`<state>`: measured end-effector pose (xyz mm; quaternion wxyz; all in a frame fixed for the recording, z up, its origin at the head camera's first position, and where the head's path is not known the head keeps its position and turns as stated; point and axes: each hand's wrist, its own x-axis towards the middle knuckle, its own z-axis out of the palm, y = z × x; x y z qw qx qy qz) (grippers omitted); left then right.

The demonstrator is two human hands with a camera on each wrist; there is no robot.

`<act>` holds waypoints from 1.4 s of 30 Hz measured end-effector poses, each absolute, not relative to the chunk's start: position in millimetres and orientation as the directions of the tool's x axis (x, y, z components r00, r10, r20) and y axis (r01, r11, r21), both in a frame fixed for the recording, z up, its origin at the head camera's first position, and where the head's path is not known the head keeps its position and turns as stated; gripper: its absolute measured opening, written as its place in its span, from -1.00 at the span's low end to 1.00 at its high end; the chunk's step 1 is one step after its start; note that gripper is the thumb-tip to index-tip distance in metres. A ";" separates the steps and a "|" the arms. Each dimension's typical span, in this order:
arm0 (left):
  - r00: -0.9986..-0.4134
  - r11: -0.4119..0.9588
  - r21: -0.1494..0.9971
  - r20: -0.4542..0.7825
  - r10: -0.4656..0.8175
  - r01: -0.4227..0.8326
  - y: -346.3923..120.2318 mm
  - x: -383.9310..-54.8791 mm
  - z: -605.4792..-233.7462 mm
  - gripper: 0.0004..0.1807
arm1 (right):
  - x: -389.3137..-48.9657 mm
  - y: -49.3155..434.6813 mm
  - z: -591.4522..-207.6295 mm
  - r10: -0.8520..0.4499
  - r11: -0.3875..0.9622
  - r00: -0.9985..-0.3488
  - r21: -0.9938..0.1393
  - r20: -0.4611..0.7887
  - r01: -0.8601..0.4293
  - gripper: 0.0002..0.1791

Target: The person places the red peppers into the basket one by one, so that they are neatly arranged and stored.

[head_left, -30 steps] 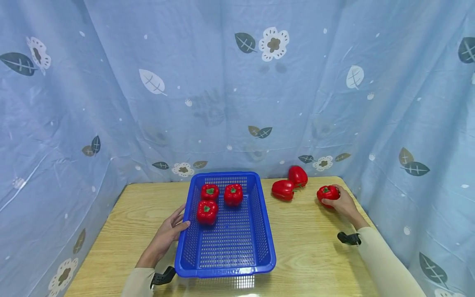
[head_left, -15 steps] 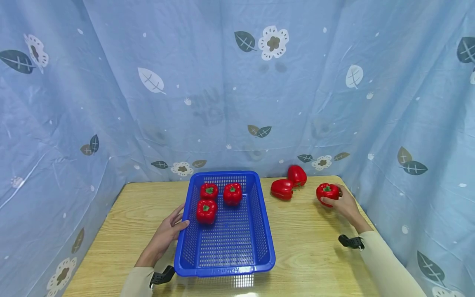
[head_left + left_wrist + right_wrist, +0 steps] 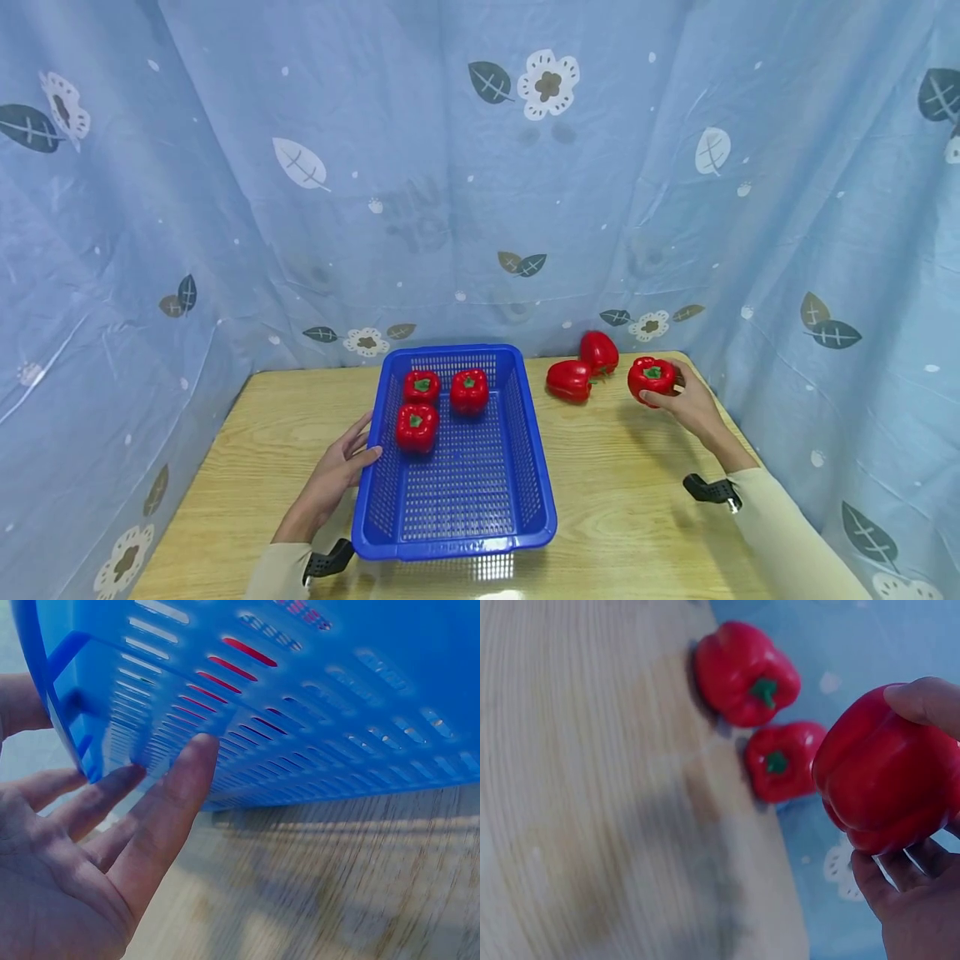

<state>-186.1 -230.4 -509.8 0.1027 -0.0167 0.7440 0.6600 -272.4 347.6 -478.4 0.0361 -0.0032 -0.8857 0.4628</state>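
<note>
In the head view my right hand [image 3: 693, 410] holds a red bell pepper [image 3: 650, 380] with a green stem, raised off the table. The right wrist view shows the thumb on one side of this pepper [image 3: 889, 776] and fingers below it. My left hand [image 3: 335, 472] is at the left side of a blue plastic basket [image 3: 542, 467]. Its thumb lies over the rim, and its fingers [image 3: 169, 802] touch the slotted outer wall. Inside the basket, three red bell peppers [image 3: 417, 427] stand stem up toward the far left.
Two more red bell peppers [image 3: 568, 381] lie on the wooden table [image 3: 600, 492] between basket and right hand, near the back edge. A blue patterned curtain [image 3: 420, 167] hangs behind the table and along both sides.
My right hand has lifted the bell pepper off the table and moved it slightly left and away. The left hand and the basket have stayed in place.
</note>
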 end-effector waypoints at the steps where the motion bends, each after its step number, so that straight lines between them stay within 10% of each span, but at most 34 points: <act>1: -0.978 0.130 0.978 -0.177 0.107 -0.163 -230.2 -185.7 -510.0 -0.18 | -271.6 345.6 -476.1 0.029 0.568 -0.997 -0.822 0.071 -0.042 0.00; 42: -0.978 0.119 0.979 -0.178 0.112 -0.164 -228.9 -186.0 -507.3 -0.18 | -232.1 262.7 -410.9 -0.191 0.365 -0.971 -0.908 0.144 -0.206 -0.13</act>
